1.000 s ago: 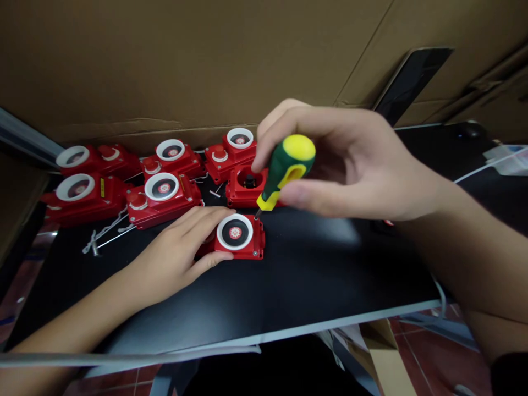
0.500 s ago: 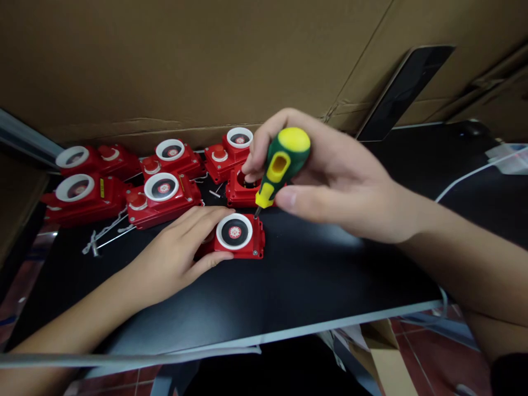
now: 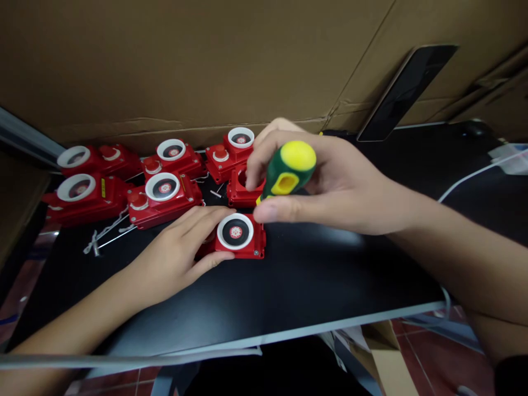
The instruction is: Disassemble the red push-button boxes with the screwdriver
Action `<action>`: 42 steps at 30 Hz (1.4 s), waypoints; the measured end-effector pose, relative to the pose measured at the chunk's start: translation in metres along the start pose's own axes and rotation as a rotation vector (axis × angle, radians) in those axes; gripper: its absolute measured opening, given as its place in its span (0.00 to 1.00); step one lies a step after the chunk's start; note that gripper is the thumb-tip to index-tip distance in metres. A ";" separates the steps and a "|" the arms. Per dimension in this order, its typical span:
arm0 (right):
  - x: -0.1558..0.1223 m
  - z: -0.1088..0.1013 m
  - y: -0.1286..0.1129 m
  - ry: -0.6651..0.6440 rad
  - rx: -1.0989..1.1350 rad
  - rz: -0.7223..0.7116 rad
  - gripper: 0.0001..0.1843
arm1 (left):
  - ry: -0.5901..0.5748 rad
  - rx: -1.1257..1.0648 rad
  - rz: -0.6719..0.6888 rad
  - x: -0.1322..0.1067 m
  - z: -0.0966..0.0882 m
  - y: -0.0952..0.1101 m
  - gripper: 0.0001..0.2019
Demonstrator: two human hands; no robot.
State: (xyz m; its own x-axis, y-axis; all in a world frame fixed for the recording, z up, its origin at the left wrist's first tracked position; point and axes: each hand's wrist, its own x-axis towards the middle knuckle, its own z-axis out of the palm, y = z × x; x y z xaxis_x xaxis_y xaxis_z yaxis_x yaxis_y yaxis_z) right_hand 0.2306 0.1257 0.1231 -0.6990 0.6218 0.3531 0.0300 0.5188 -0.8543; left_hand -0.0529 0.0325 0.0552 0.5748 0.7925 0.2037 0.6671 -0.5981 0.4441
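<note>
My left hand (image 3: 181, 253) is closed around the left part of a red box with a white-ringed round black face (image 3: 256, 242), pressing it to the black tabletop. In my right hand (image 3: 325, 176) is a green and yellow screwdriver (image 3: 284, 176), held between thumb and fingers over the box's far right corner. My thumb and the handle hide its shaft and tip, so I cannot see whether it touches a screw. A screw head shows at the near right corner. Just behind, a red housing with a round opening (image 3: 237, 190) is partly covered by my right fingers.
Several similar red boxes (image 3: 165, 203) with white rings and cords stand in rows at the back left. A small metal hammer (image 3: 97, 250) lies before them. A dark phone-like slab (image 3: 408, 93) leans on the cardboard wall (image 3: 206, 60). A white cable (image 3: 466, 176) crosses the right side.
The screwdriver handle has tipped toward me and slightly right, and my right thumb has slid left across its lower end. My left hand and the box stay in place.
</note>
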 end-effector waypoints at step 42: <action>-0.004 0.011 -0.009 0.058 0.149 0.122 0.20 | -0.025 0.016 -0.032 0.001 0.001 -0.001 0.27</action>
State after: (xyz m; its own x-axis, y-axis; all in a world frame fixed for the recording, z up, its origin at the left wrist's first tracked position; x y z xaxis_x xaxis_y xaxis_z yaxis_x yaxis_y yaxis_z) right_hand 0.2255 0.1125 0.1249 -0.6544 0.7098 0.2608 0.0030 0.3473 -0.9377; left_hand -0.0523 0.0335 0.0543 0.5645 0.8082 0.1677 0.6930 -0.5744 0.4357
